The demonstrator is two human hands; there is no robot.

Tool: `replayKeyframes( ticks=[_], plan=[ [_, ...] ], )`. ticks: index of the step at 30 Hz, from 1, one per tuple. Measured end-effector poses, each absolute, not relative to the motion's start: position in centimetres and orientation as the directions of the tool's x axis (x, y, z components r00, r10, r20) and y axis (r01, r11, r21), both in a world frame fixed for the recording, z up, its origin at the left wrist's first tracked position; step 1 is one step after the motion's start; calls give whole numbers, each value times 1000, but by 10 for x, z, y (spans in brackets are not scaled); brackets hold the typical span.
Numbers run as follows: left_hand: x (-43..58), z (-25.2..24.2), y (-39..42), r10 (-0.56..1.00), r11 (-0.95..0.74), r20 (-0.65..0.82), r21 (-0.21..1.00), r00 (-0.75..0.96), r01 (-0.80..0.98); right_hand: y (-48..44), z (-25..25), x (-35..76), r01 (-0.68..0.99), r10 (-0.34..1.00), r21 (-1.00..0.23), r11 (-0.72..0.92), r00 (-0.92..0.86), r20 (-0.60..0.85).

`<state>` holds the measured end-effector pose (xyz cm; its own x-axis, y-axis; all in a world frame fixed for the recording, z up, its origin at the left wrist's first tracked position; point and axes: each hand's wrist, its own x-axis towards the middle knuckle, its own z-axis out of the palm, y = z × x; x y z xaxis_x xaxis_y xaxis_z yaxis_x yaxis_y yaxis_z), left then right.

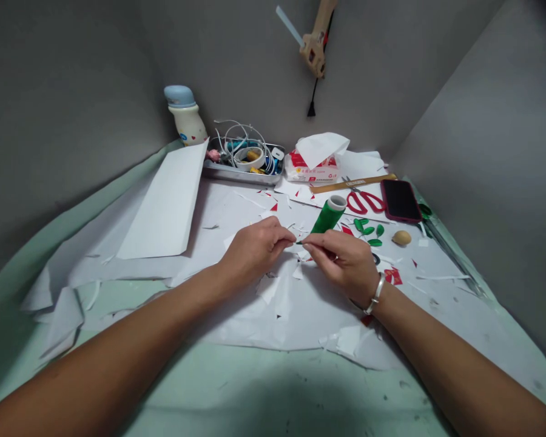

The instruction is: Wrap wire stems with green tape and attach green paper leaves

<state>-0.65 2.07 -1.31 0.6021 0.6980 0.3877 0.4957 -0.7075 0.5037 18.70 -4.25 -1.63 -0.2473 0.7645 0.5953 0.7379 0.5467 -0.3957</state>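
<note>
Pinching a green sliver (299, 242), right hand's (341, 261) fingers closed, left hand (255, 249) curled beside (green roll (328, 213) behind)

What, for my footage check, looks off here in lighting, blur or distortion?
Head view: wide-angle distortion slants the grey wall panels and stretches the bare left forearm and right forearm toward the bottom corners; a soft dark shadow falls on the pale green mat; the black phone screen in its red case shows a faint sheen.

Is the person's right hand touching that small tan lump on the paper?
Apart: the head view shows white paper between the right hand and the tan lump.
</note>
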Motion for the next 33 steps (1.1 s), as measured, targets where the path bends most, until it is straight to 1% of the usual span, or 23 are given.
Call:
replayKeyframes(
  ticks=[2, 4, 6, 8, 10, 13, 16, 18, 20, 22, 23, 25, 27, 30, 32, 33],
  plan=[
    [-7, -12, 21, 676, -722, 343, 482, 651, 496, -39, -15, 190, 731, 781, -441, 521, -200, 591],
    [-6, -9, 20, 642, -738, 302, 492, 704, 462, -35, -15, 194, 697, 807, -521, 492, -142, 573],
    [-6, -5, 20, 609, -734, 283, 555, 741, 391, -30, -16, 198, 641, 848, -626, 445, -77, 525],
    [-5, 0, 18, 609, -692, 290, 649, 738, 316, -26, -19, 202, 581, 894, -720, 378, -28, 447],
    [-5, 4, 17, 646, -636, 304, 722, 700, 272, -23, -22, 204, 549, 926, -769, 326, -22, 377],
    [-4, 6, 16, 719, -591, 333, 756, 610, 283, -25, -26, 202, 578, 922, -730, 365, -113, 371],
    [-5, 3, 19, 776, -587, 375, 725, 507, 362, -31, -29, 194, 620, 871, -619, 483, -270, 410],
    [-6, -1, 21, 782, -606, 410, 678, 469, 416, -35, -28, 190, 652, 833, -526, 546, -353, 427],
    [-7, -6, 23, 762, -641, 431, 607, 484, 470, -39, -25, 188, 685, 798, -433, 586, -393, 457],
    [-8, -10, 24, 733, -677, 410, 510, 543, 530, -40, -22, 188, 716, 776, -372, 590, -378, 504],
    [-8, -12, 23, 717, -695, 385, 462, 581, 551, -40, -20, 189, 727, 772, -363, 582, -355, 527],
    [-9, -13, 22, 675, -733, 324, 400, 663, 550, -37, -18, 192, 736, 779, -392, 551, -287, 557],
    [-9, -12, 20, 619, -768, 282, 411, 733, 491, -33, -18, 196, 716, 804, -471, 515, -214, 554],
    [-8, -5, 18, 566, -763, 277, 531, 777, 367, -26, -21, 202, 648, 858, -617, 446, -114, 500],
    [-7, 2, 16, 588, -713, 291, 628, 755, 313, -24, -24, 203, 613, 891, -681, 400, -85, 447],
    [-6, 5, 16, 613, -681, 294, 667, 733, 302, -24, -25, 202, 606, 900, -692, 391, -94, 426]
  ],
)
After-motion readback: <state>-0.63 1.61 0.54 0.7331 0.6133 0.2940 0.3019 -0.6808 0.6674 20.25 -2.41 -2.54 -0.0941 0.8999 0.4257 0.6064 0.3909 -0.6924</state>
